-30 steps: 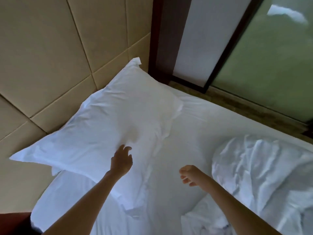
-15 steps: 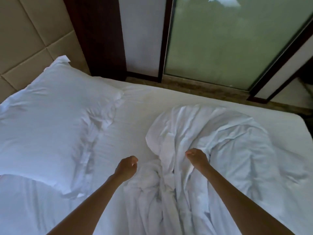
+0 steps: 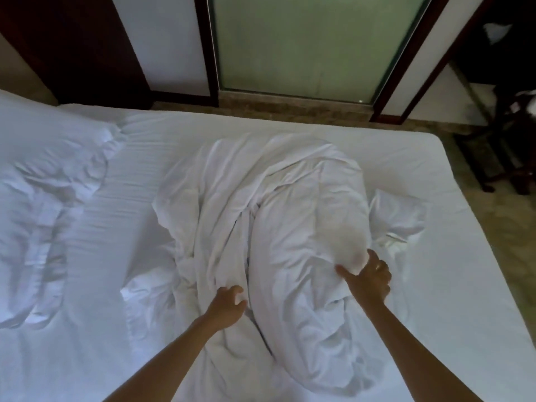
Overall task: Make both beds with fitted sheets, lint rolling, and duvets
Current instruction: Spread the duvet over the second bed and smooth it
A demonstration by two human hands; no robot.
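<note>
Now: duvet gripped by both hands on the bed

A crumpled white duvet (image 3: pixel 290 227) is seen heaped in the middle of the bed (image 3: pixel 452 285), bunched into long folds that run from the near edge toward the far one. It is gripped at its right-hand bulge by the right hand (image 3: pixel 367 275): the thumb is spread out to the left across the cloth and the fingers are curled over the fold's edge. Just to the left of that grip and a little nearer the camera, the left hand (image 3: pixel 229 304) is set in the deep crease between two folds, its fingers curled, with a bit of white cloth caught between them and the thumb. Both forearms are stretched in from the bottom edge of the view.

Under and around the grip, a white fitted sheet (image 3: pixel 406 158) is laid over the mattress, creased near the duvet. Well to the left of the grip a rumpled white pillow (image 3: pixel 52 198) is laid at the head of the bed. Beyond the grip, past the bed's far edge, a frosted glass door (image 3: pixel 304 44) in a dark frame is seen. To the far right of the grip, a strip of floor (image 3: pixel 493 227) and some dark furniture (image 3: pixel 504 158) are shown, too dim to be made out.
</note>
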